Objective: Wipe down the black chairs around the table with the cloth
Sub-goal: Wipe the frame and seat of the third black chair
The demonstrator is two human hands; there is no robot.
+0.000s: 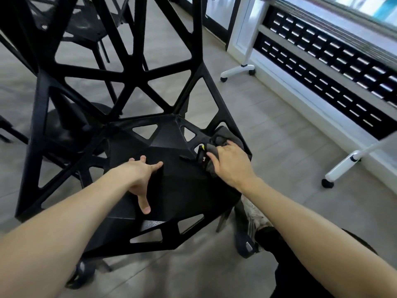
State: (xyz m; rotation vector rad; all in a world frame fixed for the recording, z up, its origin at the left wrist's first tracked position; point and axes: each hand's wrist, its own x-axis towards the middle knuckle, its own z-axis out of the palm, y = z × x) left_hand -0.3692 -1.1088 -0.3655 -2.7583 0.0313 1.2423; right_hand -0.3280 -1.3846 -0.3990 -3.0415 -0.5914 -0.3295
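Grey tiled floor (pixel 279 134) runs to a white louvred wall panel (pixel 322 67) on the right, with white wheeled table legs (pixel 238 69) parked beside it. The nearest black chair (pixel 171 181) fills the middle; more black chairs (pixel 86 24) stand behind it. The dark grey cloth (pixel 223 143) lies bunched on the seat's right rear corner, under the right hand (pixel 229 164), whose fingers curl over it. The left hand (pixel 141 175) rests on the seat with fingers spread apart. The seat's right edge lies just beside the cloth; bare floor lies beyond.
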